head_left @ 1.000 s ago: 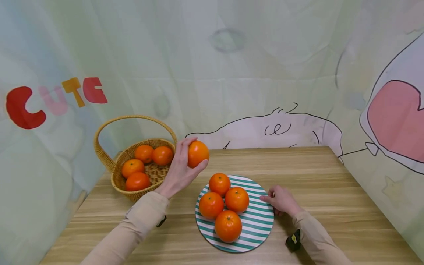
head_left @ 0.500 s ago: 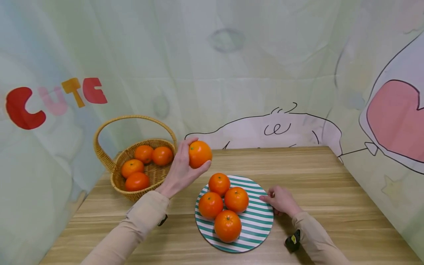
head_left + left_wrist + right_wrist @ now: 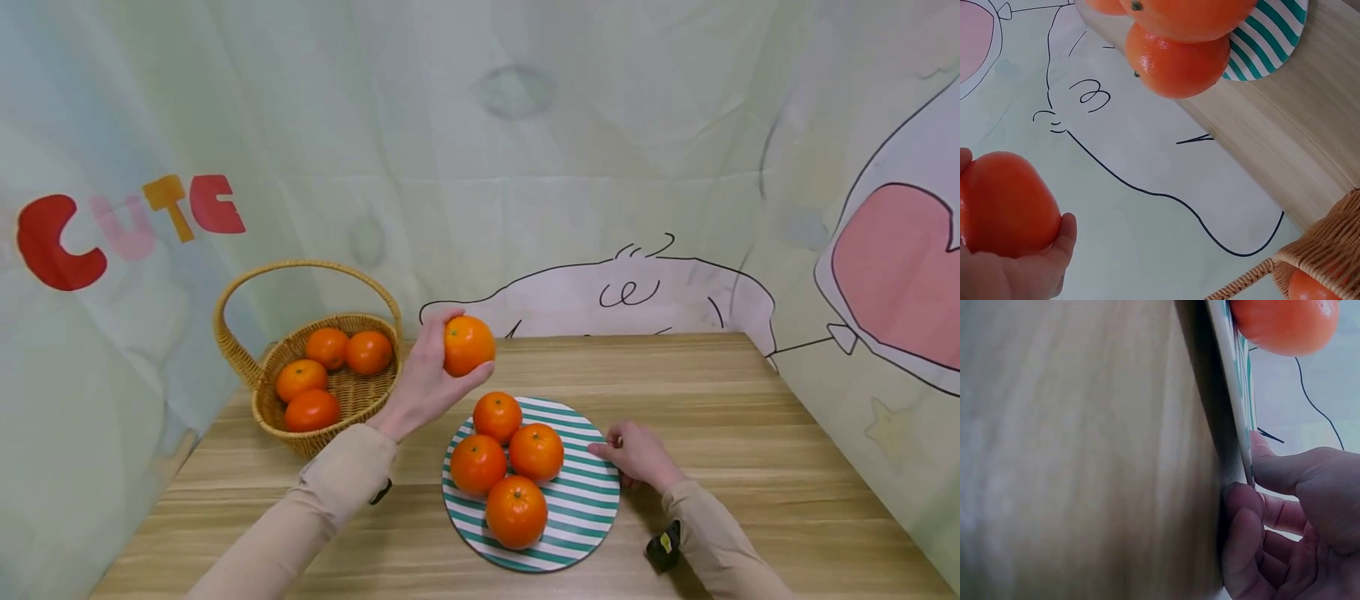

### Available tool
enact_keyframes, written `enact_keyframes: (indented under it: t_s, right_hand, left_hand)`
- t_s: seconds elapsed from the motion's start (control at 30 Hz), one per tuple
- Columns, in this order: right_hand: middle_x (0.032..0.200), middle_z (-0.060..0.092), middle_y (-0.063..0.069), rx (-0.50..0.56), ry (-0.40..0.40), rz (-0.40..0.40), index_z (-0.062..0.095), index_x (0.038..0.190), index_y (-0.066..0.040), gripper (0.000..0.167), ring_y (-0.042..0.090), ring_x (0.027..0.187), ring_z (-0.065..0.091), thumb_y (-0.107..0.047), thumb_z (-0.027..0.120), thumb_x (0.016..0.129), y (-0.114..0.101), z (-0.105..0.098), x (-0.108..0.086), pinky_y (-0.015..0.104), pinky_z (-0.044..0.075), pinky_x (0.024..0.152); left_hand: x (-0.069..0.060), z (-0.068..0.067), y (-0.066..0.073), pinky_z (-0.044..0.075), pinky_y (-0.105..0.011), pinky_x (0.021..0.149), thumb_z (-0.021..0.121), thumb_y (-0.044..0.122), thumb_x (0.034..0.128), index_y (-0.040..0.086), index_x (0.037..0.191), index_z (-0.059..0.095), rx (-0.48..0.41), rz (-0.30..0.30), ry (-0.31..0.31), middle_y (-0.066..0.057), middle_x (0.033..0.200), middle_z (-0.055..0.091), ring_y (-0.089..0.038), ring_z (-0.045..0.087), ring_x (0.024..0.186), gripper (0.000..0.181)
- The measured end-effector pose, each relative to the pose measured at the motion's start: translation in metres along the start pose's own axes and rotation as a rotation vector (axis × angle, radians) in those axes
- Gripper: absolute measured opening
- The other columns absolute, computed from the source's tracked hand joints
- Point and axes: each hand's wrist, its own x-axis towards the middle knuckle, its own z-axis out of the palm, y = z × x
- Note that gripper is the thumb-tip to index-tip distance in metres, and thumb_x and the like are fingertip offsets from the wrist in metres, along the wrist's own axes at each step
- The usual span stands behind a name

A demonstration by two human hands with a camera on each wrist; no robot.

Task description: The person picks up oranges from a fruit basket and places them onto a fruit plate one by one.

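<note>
My left hand [image 3: 427,379] grips an orange [image 3: 469,346] in the air, beyond the far left rim of a round plate with teal and white stripes [image 3: 585,492]. In the left wrist view, fingers [image 3: 1067,234] wrap around that orange. Several oranges [image 3: 517,512] sit grouped on the plate's left half. At the plate's right rim, my right hand [image 3: 639,454] pinches the edge. The right wrist view has the thumb [image 3: 1272,470] on the upper face and curled fingers under the rim.
A wicker basket [image 3: 258,408] with a tall arched handle stands at the back left, holding several oranges [image 3: 312,410]. Wooden tabletop [image 3: 750,417] surrounds the plate. A printed curtain [image 3: 510,208] hangs behind the table and along both sides.
My left hand has carried its orange a little to the right, away from the basket. The right hand, the plate and the fruit on it have stayed put.
</note>
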Motion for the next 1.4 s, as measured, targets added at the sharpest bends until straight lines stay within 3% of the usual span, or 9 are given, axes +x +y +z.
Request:
enact_keyframes:
  t_s: [0.53,1.0,1.2,1.4]
  right_hand:
    - [0.060,0.053,0.003,-0.014,-0.003,0.013,0.056,0.073,-0.010,0.033,0.015,0.044,0.052,-0.031,0.071,0.093,0.000,-0.002,-0.002,0.025,0.047,0.044]
    - [0.061,0.054,0.003,-0.017,-0.038,0.040,0.057,0.074,-0.010,0.033,0.015,0.045,0.052,-0.031,0.071,0.094,-0.001,-0.002,0.004,0.025,0.048,0.045]
    - [0.057,0.053,0.002,-0.011,-0.042,0.034,0.057,0.072,-0.010,0.033,0.015,0.043,0.051,-0.031,0.071,0.094,-0.001,-0.001,0.005,0.024,0.048,0.043]
    - [0.055,0.052,0.002,-0.017,-0.031,0.038,0.057,0.071,-0.010,0.034,0.015,0.042,0.051,-0.030,0.071,0.093,0.000,0.000,0.006,0.025,0.048,0.043]
  left_hand:
    - [0.010,0.026,0.016,0.052,-0.044,0.093,0.065,0.052,0.0931,0.014,0.152,0.029,0.107,-0.108,-0.185,-0.011,0.140,0.047,-0.032,0.048,0.117,0.079]
    - [0.028,0.061,0.021,0.053,-0.039,0.095,0.073,0.030,0.0884,0.014,0.147,0.036,-0.043,-0.167,-0.366,-0.010,0.132,0.053,-0.026,0.053,0.113,0.072]
    - [0.033,0.080,0.022,0.051,-0.042,0.102,0.077,0.026,0.0871,0.012,0.146,0.039,-0.017,-0.231,-0.476,-0.011,0.133,0.054,-0.027,0.055,0.114,0.071]
    - [0.035,0.098,0.019,0.046,-0.044,0.109,0.079,0.024,0.0868,0.010,0.146,0.040,0.025,-0.237,-0.545,-0.015,0.137,0.053,-0.029,0.053,0.119,0.072]
